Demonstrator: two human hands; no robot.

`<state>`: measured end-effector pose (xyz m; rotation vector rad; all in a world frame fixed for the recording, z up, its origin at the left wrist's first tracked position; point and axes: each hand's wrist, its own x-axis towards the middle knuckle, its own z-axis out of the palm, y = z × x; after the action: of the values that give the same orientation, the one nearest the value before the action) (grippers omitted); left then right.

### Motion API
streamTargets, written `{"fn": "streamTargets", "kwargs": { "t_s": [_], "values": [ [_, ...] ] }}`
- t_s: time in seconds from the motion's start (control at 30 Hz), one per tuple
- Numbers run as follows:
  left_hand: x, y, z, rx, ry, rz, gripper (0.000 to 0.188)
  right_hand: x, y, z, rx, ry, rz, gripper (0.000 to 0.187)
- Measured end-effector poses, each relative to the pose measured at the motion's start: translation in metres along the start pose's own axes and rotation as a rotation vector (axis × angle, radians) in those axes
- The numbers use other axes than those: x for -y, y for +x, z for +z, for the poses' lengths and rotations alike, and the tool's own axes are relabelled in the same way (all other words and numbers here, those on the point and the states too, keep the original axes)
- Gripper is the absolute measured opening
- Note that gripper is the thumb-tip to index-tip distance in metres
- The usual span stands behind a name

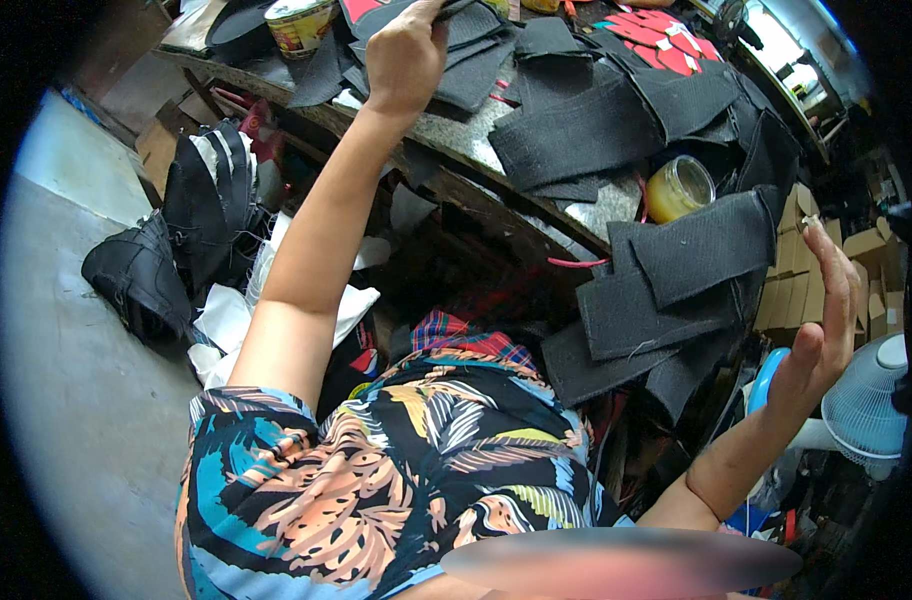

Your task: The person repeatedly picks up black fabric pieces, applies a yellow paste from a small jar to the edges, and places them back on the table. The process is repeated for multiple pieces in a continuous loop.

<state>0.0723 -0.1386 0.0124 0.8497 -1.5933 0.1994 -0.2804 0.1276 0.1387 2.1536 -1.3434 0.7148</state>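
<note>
At the top edge, my left hand (pixel 406 62) is closed over a stack of black fabric pieces (pixel 471 72) on the worktable. Its fingertips are partly hidden, so what they pinch cannot be made out. My right hand (pixel 828 305) is raised at the far right, open, with fingers stretched and a small pale smear at a fingertip. It touches nothing visible. Between the hands, overlapping black fabric panels (pixel 661 315) hang over the table's near side. An uncapped glass jar (pixel 680 188) of yellowish paste stands among them.
Red cut pieces (pixel 661 42) lie at the back of the worktable (pixel 456 130). A yellow-and-red tin (pixel 301 25) stands at its left. Black bundles (pixel 171 225) and white cloth scraps (pixel 226 325) sit on the floor at left. A fan (pixel 866 400) and cardboard boxes (pixel 791 290) stand at right.
</note>
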Motion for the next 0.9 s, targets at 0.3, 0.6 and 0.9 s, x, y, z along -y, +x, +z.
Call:
{"fn": "streamTargets", "kwargs": {
  "t_s": [0.3,0.6,0.9],
  "values": [
    [-0.085,-0.075,0.000,0.932,0.020,0.461,0.055,0.024,-0.065,0.056,0.057,0.381,0.206,0.074],
    [-0.094,-0.085,0.023,0.791,-0.200,0.388,0.058,0.035,-0.120,0.084,0.028,0.529,0.480,0.079],
    [-0.098,-0.100,0.040,0.608,-0.329,0.241,0.038,0.037,-0.141,0.092,0.007,0.550,0.554,0.084]
  ]
}}
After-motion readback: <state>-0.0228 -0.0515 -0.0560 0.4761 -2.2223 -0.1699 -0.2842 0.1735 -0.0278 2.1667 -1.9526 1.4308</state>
